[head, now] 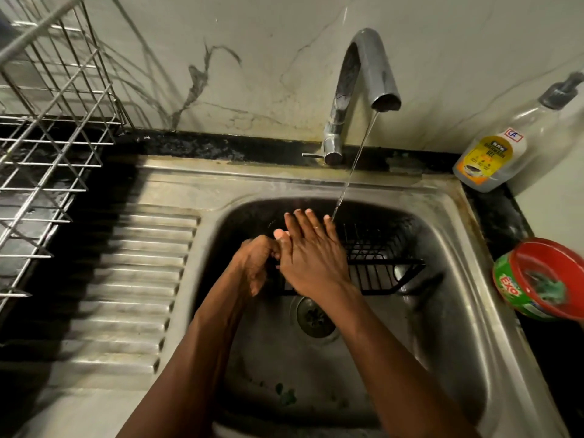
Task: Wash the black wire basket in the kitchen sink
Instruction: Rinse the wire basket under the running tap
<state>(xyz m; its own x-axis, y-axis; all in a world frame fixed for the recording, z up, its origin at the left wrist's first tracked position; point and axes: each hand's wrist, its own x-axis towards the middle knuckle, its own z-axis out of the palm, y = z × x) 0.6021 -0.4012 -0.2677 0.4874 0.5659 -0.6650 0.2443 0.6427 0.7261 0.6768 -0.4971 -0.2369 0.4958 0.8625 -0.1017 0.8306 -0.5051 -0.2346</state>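
The black wire basket (382,263) lies in the steel sink (442,311), at the far side of the bowl above the drain. My left hand (252,263) is curled round the basket's left edge. My right hand (313,251) lies flat over the basket with its fingers straight and pointing away from me. A thin stream of water (354,172) falls from the tap (363,90) and lands by my right fingertips. Both hands hide much of the basket's left half.
A steel wire dish rack (47,137) stands on the counter at the left, beside the ribbed drainboard (132,279). A clear dishwash gel bottle (505,147) stands at the back right. An open red and green soap tub (540,279) sits on the right counter.
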